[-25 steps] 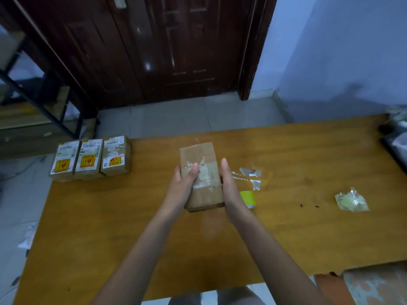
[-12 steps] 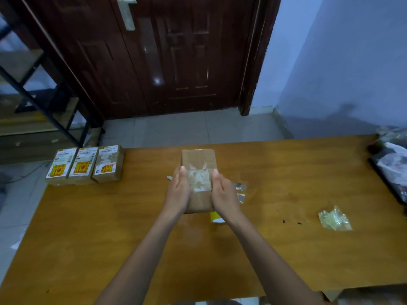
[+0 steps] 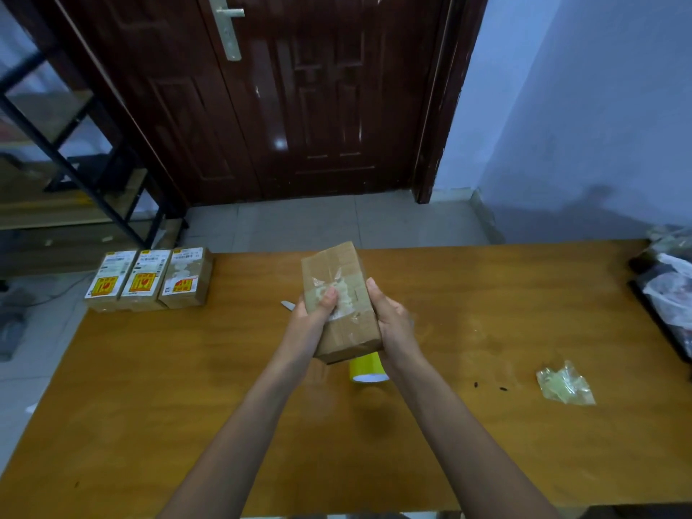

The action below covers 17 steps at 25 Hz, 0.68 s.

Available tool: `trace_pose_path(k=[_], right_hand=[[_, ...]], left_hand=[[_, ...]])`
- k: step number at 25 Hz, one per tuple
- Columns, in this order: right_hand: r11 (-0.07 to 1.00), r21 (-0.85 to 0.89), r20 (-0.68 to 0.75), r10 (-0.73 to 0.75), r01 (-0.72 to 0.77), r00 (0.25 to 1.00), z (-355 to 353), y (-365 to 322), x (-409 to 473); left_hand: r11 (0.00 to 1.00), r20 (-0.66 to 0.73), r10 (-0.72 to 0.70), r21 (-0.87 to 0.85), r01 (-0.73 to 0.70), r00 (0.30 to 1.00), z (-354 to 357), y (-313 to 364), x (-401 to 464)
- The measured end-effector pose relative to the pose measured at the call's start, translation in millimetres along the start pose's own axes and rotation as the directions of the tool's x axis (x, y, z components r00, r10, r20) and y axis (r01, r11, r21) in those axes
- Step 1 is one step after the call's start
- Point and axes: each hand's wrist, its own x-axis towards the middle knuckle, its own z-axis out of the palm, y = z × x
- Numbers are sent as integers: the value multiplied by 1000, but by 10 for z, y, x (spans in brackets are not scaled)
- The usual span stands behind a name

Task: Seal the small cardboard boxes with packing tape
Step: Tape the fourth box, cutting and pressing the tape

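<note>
Both hands (image 3: 350, 324) gripped taped box (image 3: 340, 299) above surface (image 3: 149, 387); yellow roll (image 3: 367, 367) just below, 3 boxes (image 3: 149, 279) far left.

Dim bluish light (slight blur)

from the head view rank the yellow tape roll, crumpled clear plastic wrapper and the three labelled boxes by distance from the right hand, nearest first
1. Yellow tape roll: on the table just below the right hand, by the wrist.
2. Crumpled clear plastic wrapper: on the table to the hand's right.
3. Row of three labelled cardboard boxes: far left corner of the wooden table.
</note>
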Motion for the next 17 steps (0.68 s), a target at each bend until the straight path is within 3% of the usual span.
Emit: trace_pose_path(k=[2, 5, 7, 10, 13, 17], right_hand=[[999, -47, -27, 11, -12, 1000, -6, 22, 30], [964, -267, -68, -6, -12, 998, 14, -14, 28], [901, -433, -64, -28, -3, 998, 48, -43, 17], [735, -655, 82, -159, 174, 984, 124, 25, -54], [685, -680, 101, -263, 259, 960, 145, 184, -74], [662, -704, 37, -326, 256, 945, 194, 283, -76]], left_hand=[[1000, -22, 5, 25, -5, 1000, -33, -1, 15], [997, -48, -22, 74, 25, 999, -102, -3, 47], [992, -105, 14, 127, -1, 994, -102, 24, 20], [975, -151, 99, 211, -66, 984, -93, 79, -17], [945, -152, 155, 310, -102, 976, -121, 129, -54], [917, -61, 116, 389, -84, 991, -233, 161, -47]])
